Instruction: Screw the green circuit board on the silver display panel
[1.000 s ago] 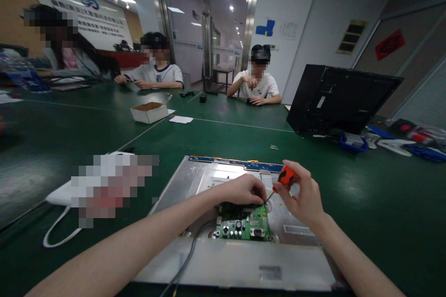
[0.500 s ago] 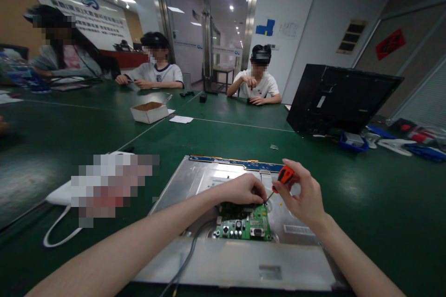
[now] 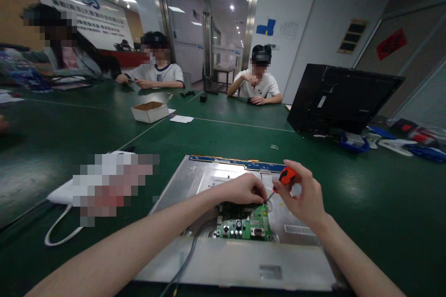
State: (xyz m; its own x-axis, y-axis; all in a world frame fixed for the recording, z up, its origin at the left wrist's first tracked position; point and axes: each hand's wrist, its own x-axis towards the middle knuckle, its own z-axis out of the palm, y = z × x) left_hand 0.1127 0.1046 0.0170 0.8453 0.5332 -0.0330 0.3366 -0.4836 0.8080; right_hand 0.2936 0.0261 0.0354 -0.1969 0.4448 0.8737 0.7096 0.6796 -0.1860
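Observation:
A screwdriver [image 3: 287, 176] with an orange and black handle is pinched in my right hand [image 3: 304, 195]. Its thin shaft slants down and left to the upper right corner of a green circuit board [image 3: 249, 226]. At that corner the fingers of my left hand [image 3: 247, 190] are curled together close to the tip; whatever they hold, if anything, is hidden. Beneath the board lies a silver metal display panel [image 3: 209, 260], with a blue strip board [image 3: 230, 162] along its far edge. A dark cable [image 3: 188, 262] runs from the board's left side towards me.
A white bag [image 3: 62, 192] with a strap lies on the green table [image 3: 226, 137] at left. Further off are an open box [image 3: 149, 113] and, at right, a black monitor [image 3: 337, 97] beside a blue tray [image 3: 353, 143]. Several people sit across the table.
The screwdriver handle has turned slightly in my right fingers, its tip staying at the board's corner. My left hand keeps its place.

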